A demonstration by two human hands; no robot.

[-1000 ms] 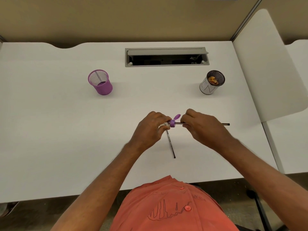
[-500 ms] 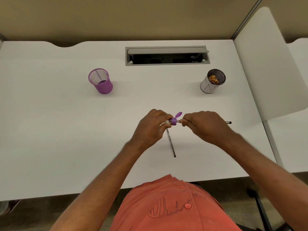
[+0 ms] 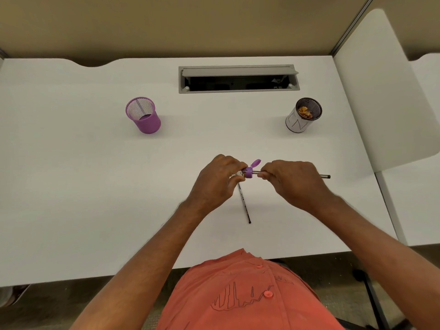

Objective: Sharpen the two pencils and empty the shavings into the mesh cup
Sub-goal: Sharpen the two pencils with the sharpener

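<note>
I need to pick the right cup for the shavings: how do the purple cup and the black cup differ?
The purple mesh cup stands on the table's left side; the black mesh cup stands on its right. The purple mesh cup shows no shavings inside; the black mesh cup already holds some orange-brown shavings. The black mesh cup wears a white paper wrap with marker strokes; the purple mesh cup is bare. Both are upright, open-topped mesh cups.

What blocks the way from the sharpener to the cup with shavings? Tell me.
Nothing visible. Bare desk lies between the sharpener, held by the left hand, and the cup at far right.
</note>
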